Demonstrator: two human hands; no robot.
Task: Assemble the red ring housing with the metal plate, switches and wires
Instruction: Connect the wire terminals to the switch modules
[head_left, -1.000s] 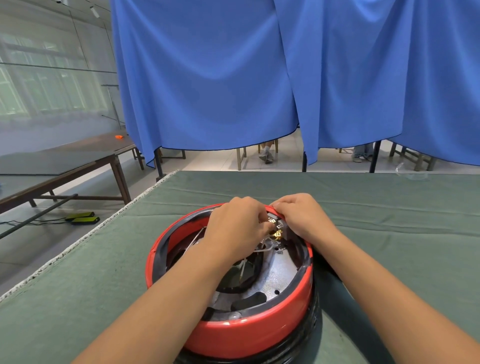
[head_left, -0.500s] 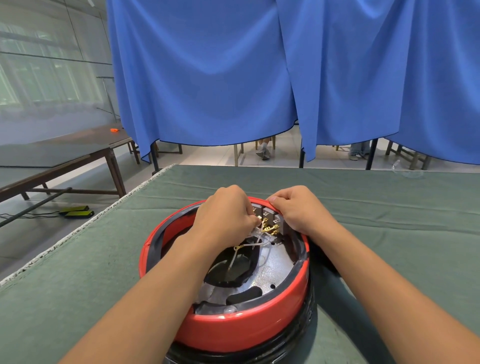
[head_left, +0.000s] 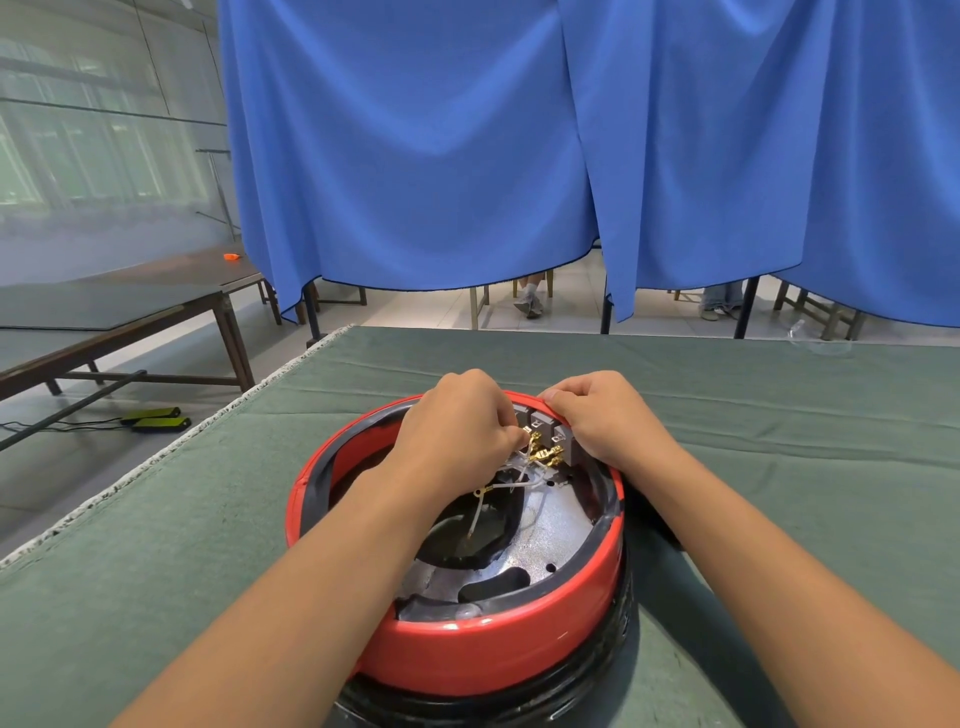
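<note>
a: where do we stand? the red ring housing (head_left: 483, 647) sits on the green cloth surface (head_left: 156, 571), near us, stacked on a black ring (head_left: 597, 691), with the metal plate (head_left: 550, 535) lying inside it.

b: and both our hands are at the far rim. the left hand (head_left: 457, 431) is pinched shut on a brass terminal (head_left: 532, 439) at the end of a white wire (head_left: 511, 483), right at the grey switches (head_left: 545, 418). the right hand (head_left: 602, 415) is curled over the rim, thumb on the red edge, bracing the housing beside those switches.

a: so what could go wrong?

b: we think the terminals are the weak spot. several brass ends (head_left: 548, 457) crowd together just below the switches, so we could push ours onto the wrong tab, or bend it if we press at an angle.

a: our left hand also hides much of the switch block, so we are partly working blind.

b: true. and one wire end (head_left: 480, 491) hangs loose over the dark opening (head_left: 467, 540) in the plate. if we tug the bundle, it could drop through or drag a seated terminal off.

a: the housing only rests on that black ring. we cannot tell if it is locked on.

b: then a hard push at the far rim could tip or slide it, if the right hand lets up.
</note>
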